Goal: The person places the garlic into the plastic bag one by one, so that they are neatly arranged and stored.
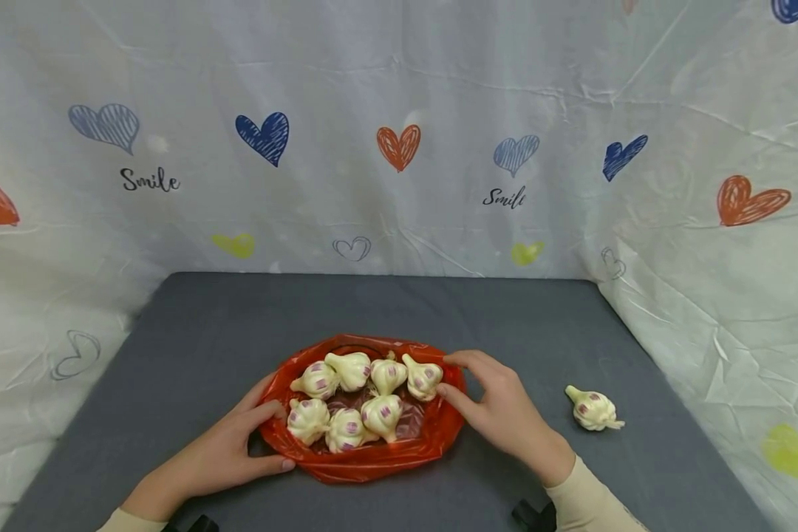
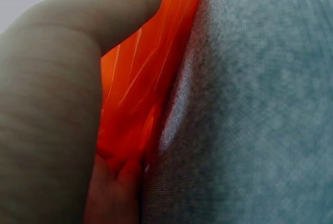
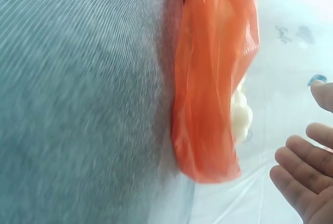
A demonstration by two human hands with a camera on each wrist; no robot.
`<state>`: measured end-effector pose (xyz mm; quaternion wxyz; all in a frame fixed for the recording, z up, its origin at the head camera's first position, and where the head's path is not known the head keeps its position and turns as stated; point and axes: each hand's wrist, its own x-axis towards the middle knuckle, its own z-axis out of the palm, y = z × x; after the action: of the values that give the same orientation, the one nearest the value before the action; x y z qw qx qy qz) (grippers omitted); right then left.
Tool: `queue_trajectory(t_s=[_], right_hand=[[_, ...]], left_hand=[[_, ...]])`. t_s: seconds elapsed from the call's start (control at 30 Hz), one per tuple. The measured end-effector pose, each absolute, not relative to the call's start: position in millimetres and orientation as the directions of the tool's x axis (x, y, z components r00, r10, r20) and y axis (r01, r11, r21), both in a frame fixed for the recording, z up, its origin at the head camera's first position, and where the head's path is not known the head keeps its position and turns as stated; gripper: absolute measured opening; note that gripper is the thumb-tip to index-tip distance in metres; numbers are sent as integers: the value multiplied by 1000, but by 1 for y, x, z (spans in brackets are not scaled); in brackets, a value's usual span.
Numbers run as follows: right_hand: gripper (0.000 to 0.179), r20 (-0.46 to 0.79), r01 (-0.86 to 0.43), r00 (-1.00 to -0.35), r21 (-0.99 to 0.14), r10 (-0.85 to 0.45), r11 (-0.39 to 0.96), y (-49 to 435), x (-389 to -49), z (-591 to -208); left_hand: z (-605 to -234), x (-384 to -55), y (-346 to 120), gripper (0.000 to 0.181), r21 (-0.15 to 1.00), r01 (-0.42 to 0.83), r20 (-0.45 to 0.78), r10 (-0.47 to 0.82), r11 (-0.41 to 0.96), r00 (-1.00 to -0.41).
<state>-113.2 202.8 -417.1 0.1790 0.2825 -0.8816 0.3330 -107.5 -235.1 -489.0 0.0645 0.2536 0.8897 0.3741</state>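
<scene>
A red plastic bag (image 1: 362, 471) lies spread open on the table, its rim turned outward around several white garlic bulbs (image 1: 348, 372) with purple marks. My left hand (image 1: 219, 452) holds the bag's left side, thumb at the near edge and fingers at the rim. In the left wrist view that thumb lies along the bag's red wall (image 2: 136, 86). At the bag's right end, my right hand (image 1: 505, 405) has its fingers spread, thumb and fingertips close by the rightmost bulb (image 1: 423, 378). The right wrist view shows its fingers extended and apart from the bag (image 3: 205, 104).
One more garlic bulb (image 1: 593, 409) lies alone on the dark grey tabletop (image 1: 399, 307), right of my right hand. Behind the table and along both sides hangs a white curtain (image 1: 399, 74) printed with hearts and "Smile".
</scene>
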Motion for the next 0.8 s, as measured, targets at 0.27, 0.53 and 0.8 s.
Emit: queue_trajectory(t_s=[0.27, 0.53, 0.8], right_hand=[[39, 491, -576, -800, -466, -345, 672, 223, -109, -419], [39, 519, -534, -807, -436, -283, 724, 246, -102, -423], [37, 534, -492, -813, -415, -232, 766, 266, -94, -423]], left_hand=[[-489, -108, -235, 34, 705, 400, 76, 498, 586, -864], [-490, -107, -236, 34, 698, 398, 70, 498, 595, -865], [-490, -108, -235, 34, 703, 401, 71, 502, 588, -862]])
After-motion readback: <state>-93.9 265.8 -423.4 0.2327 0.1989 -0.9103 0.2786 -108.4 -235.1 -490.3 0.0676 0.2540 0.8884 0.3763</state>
